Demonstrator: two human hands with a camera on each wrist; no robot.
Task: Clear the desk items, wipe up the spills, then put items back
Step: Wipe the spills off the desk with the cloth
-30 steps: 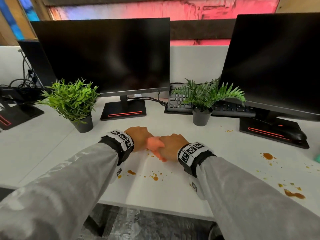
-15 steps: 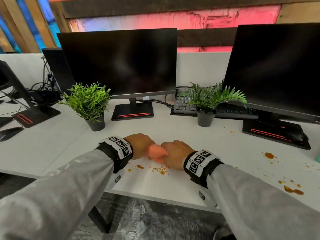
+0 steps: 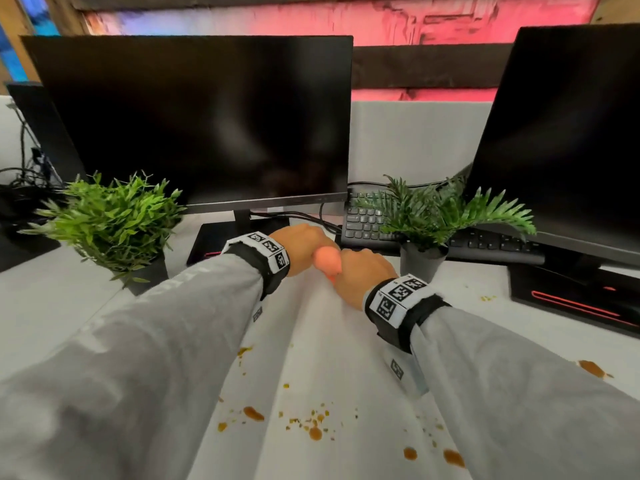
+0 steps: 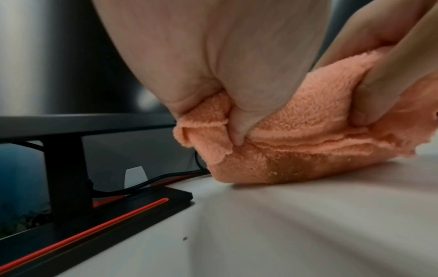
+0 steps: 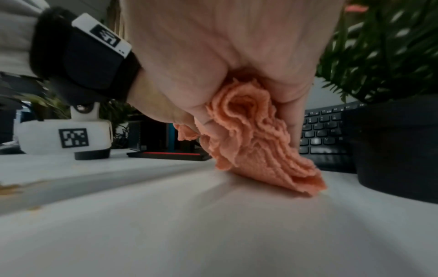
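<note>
Both hands bunch one peach cloth [image 4: 296,131] against the white counter [image 3: 332,358]: the left hand [image 3: 304,249] has its fingers [image 4: 239,129] curled into one end, the right hand [image 3: 363,278] wraps the other, folds spilling out below its fingers [image 5: 294,116]. The cloth's underside shows a brown stain. No readable writing, only coded squares on the wristbands [image 3: 398,299]. Two dark pots [image 3: 420,263] hold green plants; brown spills [image 3: 315,433] dot the near counter

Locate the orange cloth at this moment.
In the head view, the orange cloth is bunched between the left hand and right hand, low over the desk before the left monitor's base.
</note>
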